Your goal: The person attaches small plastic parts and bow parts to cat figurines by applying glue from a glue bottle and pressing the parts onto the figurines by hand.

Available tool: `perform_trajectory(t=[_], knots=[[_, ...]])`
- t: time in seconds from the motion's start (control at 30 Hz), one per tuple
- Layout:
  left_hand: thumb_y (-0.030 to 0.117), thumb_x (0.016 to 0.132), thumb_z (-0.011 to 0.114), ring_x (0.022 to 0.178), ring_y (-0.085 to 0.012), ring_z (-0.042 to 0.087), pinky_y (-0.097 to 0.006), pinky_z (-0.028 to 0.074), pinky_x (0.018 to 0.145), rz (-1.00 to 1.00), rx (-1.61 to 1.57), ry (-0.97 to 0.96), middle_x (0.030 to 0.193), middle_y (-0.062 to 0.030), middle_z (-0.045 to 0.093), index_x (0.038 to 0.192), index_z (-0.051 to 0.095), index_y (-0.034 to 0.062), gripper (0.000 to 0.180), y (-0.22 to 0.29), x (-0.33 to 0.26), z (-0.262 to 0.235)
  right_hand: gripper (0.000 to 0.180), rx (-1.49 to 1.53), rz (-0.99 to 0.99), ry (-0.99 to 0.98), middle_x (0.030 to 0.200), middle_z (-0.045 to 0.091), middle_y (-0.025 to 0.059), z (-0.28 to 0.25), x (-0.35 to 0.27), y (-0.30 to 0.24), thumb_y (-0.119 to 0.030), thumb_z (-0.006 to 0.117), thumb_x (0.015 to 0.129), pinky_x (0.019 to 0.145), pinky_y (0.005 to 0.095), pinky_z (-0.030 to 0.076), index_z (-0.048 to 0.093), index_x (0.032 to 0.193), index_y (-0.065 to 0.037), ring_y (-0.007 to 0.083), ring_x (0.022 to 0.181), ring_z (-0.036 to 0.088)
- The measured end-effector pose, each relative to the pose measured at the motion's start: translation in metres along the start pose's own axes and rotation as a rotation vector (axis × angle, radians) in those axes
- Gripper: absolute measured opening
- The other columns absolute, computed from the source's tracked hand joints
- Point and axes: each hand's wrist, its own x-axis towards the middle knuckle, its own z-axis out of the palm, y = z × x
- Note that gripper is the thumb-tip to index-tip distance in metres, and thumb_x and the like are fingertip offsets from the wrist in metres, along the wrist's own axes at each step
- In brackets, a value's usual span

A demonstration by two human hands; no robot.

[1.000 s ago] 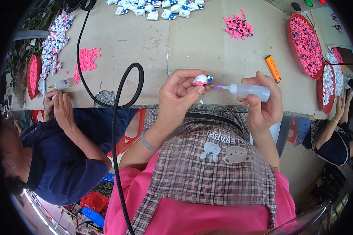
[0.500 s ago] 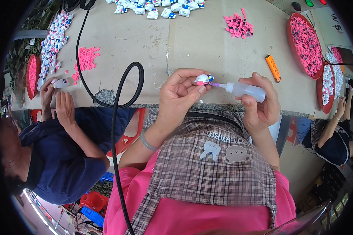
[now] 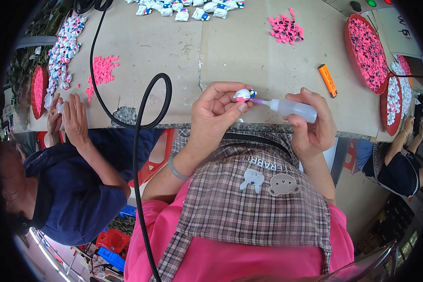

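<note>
Over the table [image 3: 174,58], the toy [image 3: 240,96] is pinched by the left hand [image 3: 214,109], the bottle [image 3: 296,111] is gripped by the right hand [image 3: 315,129], its tip [image 3: 260,101] seemingly being dabbed on, so a soft squeeze seems needed.

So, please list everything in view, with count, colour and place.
Table: one, greyish beige, across top
Figurine: one, white, blue and pink, centre
Squeeze bottle: one, translucent, purple nozzle, right of figurine
Other figurines: many, mostly white, far edge and sides
Bowls: at least three, red, both sides
Pink pieces: many, pink, table piles and bowls
Oblong object: one, orange, table's right
Cable: one, black, left of centre
Co-workers: two clear, dark clothing, either side
Apron: one, checked, lower centre
Left hand: one, bare, holding figurine
Right hand: one, bare, holding bottle
</note>
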Motion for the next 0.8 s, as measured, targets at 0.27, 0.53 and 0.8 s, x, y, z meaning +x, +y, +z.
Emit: perform_trajectory(t=[0.27,0.53,0.8], knots=[[-0.008,0.087,0.057,0.1,-0.0173,0.062,-0.028,0.052,0.089,-0.008,0.0,-0.001,0.11,-0.0147,0.061,0.114,0.051,-0.0049,0.028,-0.0001,0.0,0.0003,0.044,-0.04,-0.01,0.003,0.09,0.064,0.0187,0.0001,0.0018,-0.0009,-0.023,0.066,0.088,0.065,0.0259,0.053,0.052,0.118,0.007,0.0192,0.074,0.066],[-0.007,0.087,0.056,0.101,-0.0176,0.062,-0.028,0.052,0.089,-0.012,0.002,-0.009,0.111,-0.0152,0.061,0.114,0.051,-0.0052,0.027,0.0003,0.0,0.0003,0.043,-0.032,-0.005,-0.005,0.09,0.064,0.0186,-0.0003,0.003,-0.0019,-0.021,0.066,0.088,0.065,0.0266,0.053,0.052,0.118,0.007,0.0205,0.077,0.066],[-0.008,0.087,0.056,0.1,-0.0178,0.062,-0.028,0.052,0.089,-0.012,-0.003,-0.005,0.111,-0.0152,0.061,0.114,0.051,-0.0051,0.028,-0.0005,-0.0001,0.0001,0.043,-0.015,-0.028,0.005,0.089,0.064,0.019,0.0007,0.0029,-0.0002,-0.02,0.066,0.088,0.065,0.0268,0.052,0.053,0.117,0.008,0.0211,0.077,0.066]])
